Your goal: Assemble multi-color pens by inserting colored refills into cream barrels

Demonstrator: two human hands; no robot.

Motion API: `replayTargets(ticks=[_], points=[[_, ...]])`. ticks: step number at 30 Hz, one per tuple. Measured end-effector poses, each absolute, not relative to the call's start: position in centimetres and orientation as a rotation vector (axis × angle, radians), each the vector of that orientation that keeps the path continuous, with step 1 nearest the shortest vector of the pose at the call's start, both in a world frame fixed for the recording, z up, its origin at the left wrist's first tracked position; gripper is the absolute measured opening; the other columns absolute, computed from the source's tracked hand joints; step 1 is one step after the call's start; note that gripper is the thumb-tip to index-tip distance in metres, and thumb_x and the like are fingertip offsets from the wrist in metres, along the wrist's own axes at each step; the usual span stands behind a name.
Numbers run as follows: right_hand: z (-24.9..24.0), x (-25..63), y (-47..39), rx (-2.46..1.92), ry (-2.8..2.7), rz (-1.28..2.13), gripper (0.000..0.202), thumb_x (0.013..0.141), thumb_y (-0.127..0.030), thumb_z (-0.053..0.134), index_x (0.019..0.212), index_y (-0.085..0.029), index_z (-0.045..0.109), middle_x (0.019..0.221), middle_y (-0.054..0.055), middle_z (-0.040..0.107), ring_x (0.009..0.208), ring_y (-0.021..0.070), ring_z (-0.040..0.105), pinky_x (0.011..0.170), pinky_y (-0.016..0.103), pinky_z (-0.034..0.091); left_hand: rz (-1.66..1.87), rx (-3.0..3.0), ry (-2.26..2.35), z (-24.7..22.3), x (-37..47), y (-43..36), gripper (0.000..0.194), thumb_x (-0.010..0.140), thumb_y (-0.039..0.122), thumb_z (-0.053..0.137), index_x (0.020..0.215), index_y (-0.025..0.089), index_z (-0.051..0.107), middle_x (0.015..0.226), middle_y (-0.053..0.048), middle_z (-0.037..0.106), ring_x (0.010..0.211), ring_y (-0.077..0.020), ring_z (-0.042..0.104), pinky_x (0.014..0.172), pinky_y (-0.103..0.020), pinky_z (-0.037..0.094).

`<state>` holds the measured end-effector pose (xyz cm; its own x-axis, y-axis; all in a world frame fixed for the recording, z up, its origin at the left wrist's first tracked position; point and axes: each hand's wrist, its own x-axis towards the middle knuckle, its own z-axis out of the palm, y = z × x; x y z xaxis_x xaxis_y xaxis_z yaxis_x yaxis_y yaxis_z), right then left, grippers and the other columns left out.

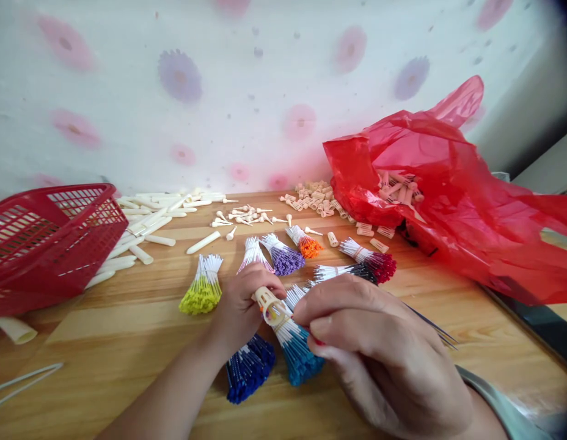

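Between the fingers of my left hand is a cream slotted plastic tube, its open end turned toward me. Close to that opening my right hand is closed in a pinch. A small red bit shows at its fingertips, too little to name. Below the hands lie a light-blue-tipped bundle of thin white sticks and a dark-blue-tipped bundle. Around them are yellow, purple, orange, black and dark red bundles. Thin dark prongs stick out beyond my right hand.
A red basket stands at the left beside long cream tubes. Small pointed cream pieces and slotted tubes lie at the back. A red plastic bag with cream parts spreads across the right.
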<state>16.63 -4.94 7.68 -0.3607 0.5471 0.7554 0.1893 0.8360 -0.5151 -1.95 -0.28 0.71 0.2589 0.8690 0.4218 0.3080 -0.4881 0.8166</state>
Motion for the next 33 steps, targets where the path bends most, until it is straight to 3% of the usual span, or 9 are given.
replayTargets(ticks=[7, 19, 26, 30, 33], points=[[7.5, 17.1, -5.2, -0.580, -1.942, 0.405, 0.023, 0.084, -0.007, 0.056, 0.100, -0.024, 0.057, 0.089, 0.006, 0.070, 0.084, 0.0163, 0.067, 0.074, 0.026, 0.059, 1.186, 1.955, 1.029, 0.3, -2.1, -0.1, 0.012, 0.080, 0.019, 0.059, 0.070, 0.022, 0.066, 0.068, 0.000, 0.059, 0.068, -0.0170, 0.056, 0.065, -0.030, 0.044], [5.8, 16.1, -4.1, -0.575, -1.780, 0.494, 0.028, 0.084, -0.004, 0.055, 0.102, -0.026, 0.058, 0.088, 0.005, 0.069, 0.083, 0.0187, 0.067, 0.071, 0.032, 0.058, 1.104, 2.082, 1.166, -0.3, -2.4, 0.2, 0.017, 0.084, 0.027, 0.054, 0.071, 0.021, 0.062, 0.071, -0.002, 0.059, 0.072, -0.0181, 0.054, 0.070, -0.030, 0.044], [4.8, 15.9, -2.5, -0.634, -1.930, 0.228, 0.023, 0.082, -0.004, 0.058, 0.098, -0.019, 0.065, 0.093, 0.008, 0.066, 0.084, 0.0181, 0.064, 0.072, 0.032, 0.054, 1.027, 2.144, 1.207, 0.2, -2.9, 0.0, 0.016, 0.085, 0.036, 0.056, 0.090, 0.022, 0.060, 0.086, -0.003, 0.060, 0.083, -0.0211, 0.055, 0.075, -0.030, 0.042], [4.6, 16.4, -1.8, -0.711, -1.958, 0.169, 0.024, 0.085, -0.006, 0.055, 0.100, -0.021, 0.065, 0.092, 0.006, 0.063, 0.081, 0.0156, 0.060, 0.070, 0.030, 0.051, 1.034, 2.143, 1.148, 0.4, -3.0, -0.2, 0.028, 0.092, 0.042, 0.043, 0.105, 0.022, 0.057, 0.099, -0.006, 0.060, 0.094, -0.0236, 0.055, 0.081, -0.032, 0.042], [4.7, 16.8, -1.5, -0.747, -1.972, 0.158, 0.018, 0.085, -0.008, 0.056, 0.093, -0.021, 0.065, 0.087, 0.004, 0.060, 0.078, 0.0152, 0.058, 0.067, 0.029, 0.050, 1.030, 2.172, 1.173, 0.3, -3.0, -0.2, 0.034, 0.093, 0.046, 0.036, 0.105, 0.022, 0.057, 0.099, -0.008, 0.059, 0.096, -0.0248, 0.053, 0.083, -0.034, 0.040]])
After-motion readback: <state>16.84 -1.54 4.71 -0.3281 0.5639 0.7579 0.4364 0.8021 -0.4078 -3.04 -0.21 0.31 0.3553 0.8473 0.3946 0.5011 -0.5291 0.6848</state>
